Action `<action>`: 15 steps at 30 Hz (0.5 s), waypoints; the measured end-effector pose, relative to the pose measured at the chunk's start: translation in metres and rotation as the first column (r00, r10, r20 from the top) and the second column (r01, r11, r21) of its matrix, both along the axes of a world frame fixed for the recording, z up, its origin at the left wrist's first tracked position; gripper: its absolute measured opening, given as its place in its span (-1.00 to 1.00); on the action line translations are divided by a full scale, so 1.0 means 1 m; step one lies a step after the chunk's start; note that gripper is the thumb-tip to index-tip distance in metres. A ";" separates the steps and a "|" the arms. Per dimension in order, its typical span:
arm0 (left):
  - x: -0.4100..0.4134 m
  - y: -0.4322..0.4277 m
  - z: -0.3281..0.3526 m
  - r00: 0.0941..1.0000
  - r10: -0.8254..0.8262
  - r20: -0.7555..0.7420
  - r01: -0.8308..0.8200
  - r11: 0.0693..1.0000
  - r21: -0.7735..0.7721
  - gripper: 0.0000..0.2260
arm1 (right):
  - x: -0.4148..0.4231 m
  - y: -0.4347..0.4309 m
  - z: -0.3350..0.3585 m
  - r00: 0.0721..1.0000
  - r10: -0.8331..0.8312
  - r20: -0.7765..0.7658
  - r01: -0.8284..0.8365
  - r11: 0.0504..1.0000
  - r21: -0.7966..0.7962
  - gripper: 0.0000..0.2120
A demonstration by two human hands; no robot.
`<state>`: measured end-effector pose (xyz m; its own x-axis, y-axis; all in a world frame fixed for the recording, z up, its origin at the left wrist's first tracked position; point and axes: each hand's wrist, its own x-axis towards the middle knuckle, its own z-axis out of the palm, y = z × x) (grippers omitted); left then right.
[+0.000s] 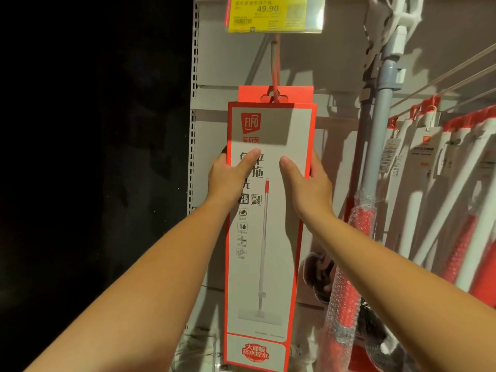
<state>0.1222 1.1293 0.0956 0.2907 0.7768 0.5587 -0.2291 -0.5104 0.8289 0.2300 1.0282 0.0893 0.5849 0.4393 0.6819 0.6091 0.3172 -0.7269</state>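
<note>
Store shelving (197,130) is backing the scene. Left hand (228,175) and right hand (308,183) are clamping the mop box (268,264) by its side edges, thumbs pressing its front, steadying it upright under the red hook (276,65). "FIFO" is showing above the thumbs. Higher up, the yellow price tag (267,13) is reading "49.90".

The mop box (279,264) hangs before another box (247,93) on the hook (275,63), below the price tag (268,14); wrapped mops (346,291) stand rightward.

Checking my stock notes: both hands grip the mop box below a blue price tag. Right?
No: the head view shows the price tag is yellow, not blue. The left hand and right hand do both grip the mop box below it.
</note>
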 end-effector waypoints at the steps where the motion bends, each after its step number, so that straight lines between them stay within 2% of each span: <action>1: -0.001 -0.001 0.000 1.000 0.019 -0.007 -0.019 1.000 0.006 -0.46 | 0.000 0.002 -0.001 1.000 -0.021 0.000 0.021 1.000 -0.004 -0.57; 3: -0.002 -0.001 -0.001 0.999 0.034 -0.011 -0.034 0.999 0.007 -0.49 | -0.002 0.003 -0.001 0.998 -0.065 0.012 0.065 0.998 -0.024 -0.36; 5: -0.003 0.000 -0.003 0.999 0.038 0.012 -0.038 0.999 0.002 -0.66 | -0.004 0.003 -0.001 0.995 -0.099 0.032 0.101 0.994 -0.047 -0.29; 7: -0.002 0.000 -0.005 0.999 0.045 0.023 -0.045 0.999 0.000 -0.71 | -0.005 0.002 -0.003 0.994 -0.101 0.031 0.103 0.993 -0.049 -0.40; 9: 0.000 -0.003 -0.007 0.998 0.031 0.049 -0.031 1.000 -0.004 -0.67 | -0.005 0.003 -0.005 0.996 -0.085 0.011 0.085 0.996 -0.034 -0.52; 12: 0.000 -0.004 -0.007 0.998 0.014 0.069 -0.012 0.999 -0.031 -0.64 | -0.007 0.005 -0.006 0.994 -0.106 0.001 0.106 0.993 -0.055 -0.56; 15: 0.001 -0.002 -0.006 0.995 -0.004 0.099 0.008 0.999 -0.041 -0.76 | -0.007 0.007 -0.004 0.991 -0.132 0.015 0.133 0.989 -0.070 -0.57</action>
